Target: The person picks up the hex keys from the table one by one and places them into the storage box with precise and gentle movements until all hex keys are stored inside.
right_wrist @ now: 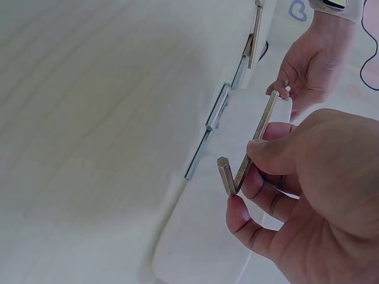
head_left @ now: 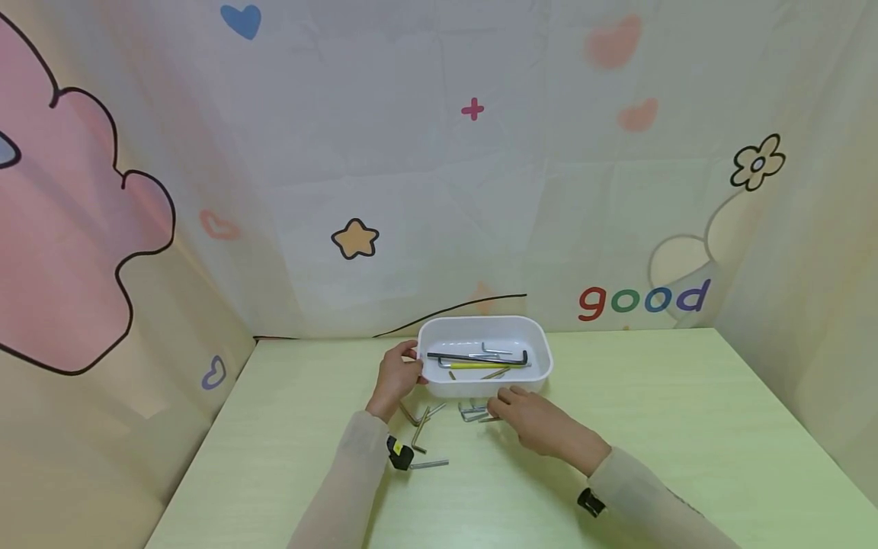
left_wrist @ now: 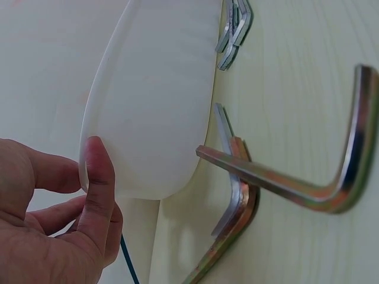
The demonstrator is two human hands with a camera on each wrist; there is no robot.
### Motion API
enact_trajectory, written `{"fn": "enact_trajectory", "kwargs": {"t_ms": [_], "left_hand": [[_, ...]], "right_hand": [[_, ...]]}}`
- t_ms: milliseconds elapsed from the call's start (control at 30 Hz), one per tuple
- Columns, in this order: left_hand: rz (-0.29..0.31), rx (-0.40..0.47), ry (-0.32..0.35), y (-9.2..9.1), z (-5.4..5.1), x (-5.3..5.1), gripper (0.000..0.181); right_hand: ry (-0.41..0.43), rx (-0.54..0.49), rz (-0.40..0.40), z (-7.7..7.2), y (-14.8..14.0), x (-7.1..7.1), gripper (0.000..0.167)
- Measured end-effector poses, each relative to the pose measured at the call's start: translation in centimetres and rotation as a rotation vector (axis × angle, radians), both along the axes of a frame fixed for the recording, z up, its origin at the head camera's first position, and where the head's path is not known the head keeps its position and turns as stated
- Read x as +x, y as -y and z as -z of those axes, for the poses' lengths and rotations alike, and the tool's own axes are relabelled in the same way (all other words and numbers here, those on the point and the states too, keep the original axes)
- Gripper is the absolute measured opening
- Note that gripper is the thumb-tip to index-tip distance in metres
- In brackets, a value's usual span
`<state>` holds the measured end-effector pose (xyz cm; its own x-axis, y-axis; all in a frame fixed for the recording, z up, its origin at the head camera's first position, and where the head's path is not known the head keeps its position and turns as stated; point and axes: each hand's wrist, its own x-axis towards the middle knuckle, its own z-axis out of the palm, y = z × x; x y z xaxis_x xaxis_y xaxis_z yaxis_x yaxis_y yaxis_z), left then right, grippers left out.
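Fingers (right_wrist: 249, 229) of the right hand (head_left: 538, 421) are pinching a brass-coloured L-shaped metal hex key (right_wrist: 265, 118) in front of a white rectangular plastic tray (head_left: 473, 390) on a pale green tabletop (head_left: 686, 427), while those of the left hand (head_left: 398, 374) are pinching its end. Work appears partly done: a long black hex key (head_left: 453, 356), a yellow-sleeved hex key (head_left: 480, 365) and smaller pieces (head_left: 495, 374) are lying inside, while silver hex keys (right_wrist: 218, 107) and other brass-coloured hex keys (left_wrist: 266, 180) are lying outside, apparently left. Before a printed fabric backdrop (head_left: 446, 191), the tray's near side is standing between these and its interior.
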<state>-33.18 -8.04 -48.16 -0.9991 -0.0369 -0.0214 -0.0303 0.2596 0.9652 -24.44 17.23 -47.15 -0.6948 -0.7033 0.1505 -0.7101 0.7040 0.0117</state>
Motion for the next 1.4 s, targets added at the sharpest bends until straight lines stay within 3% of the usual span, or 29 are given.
{"fn": "enact_trajectory", "kwargs": {"t_ms": [267, 800, 1067, 1400], "left_hand": [[0.006, 0.004, -0.001, 0.1, -0.2, -0.3, 0.05], [0.002, 0.016, -0.017, -0.1, -0.3, -0.5, 0.049], [-0.003, 0.009, -0.005, 0.0, 0.0, -0.4, 0.049], [0.002, -0.016, 0.01, 0.0, 0.0, -0.1, 0.046]], "right_hand": [[0.014, -0.015, 0.03, -1.1, 0.2, -0.1, 0.028], [-0.055, 0.003, 0.036, -3.2, -0.1, -0.7, 0.036], [-0.094, 0.012, 0.02, -4.0, 0.2, -1.4, 0.032], [-0.071, -0.025, 0.055, -5.0, 0.3, -2.6, 0.036]]}}
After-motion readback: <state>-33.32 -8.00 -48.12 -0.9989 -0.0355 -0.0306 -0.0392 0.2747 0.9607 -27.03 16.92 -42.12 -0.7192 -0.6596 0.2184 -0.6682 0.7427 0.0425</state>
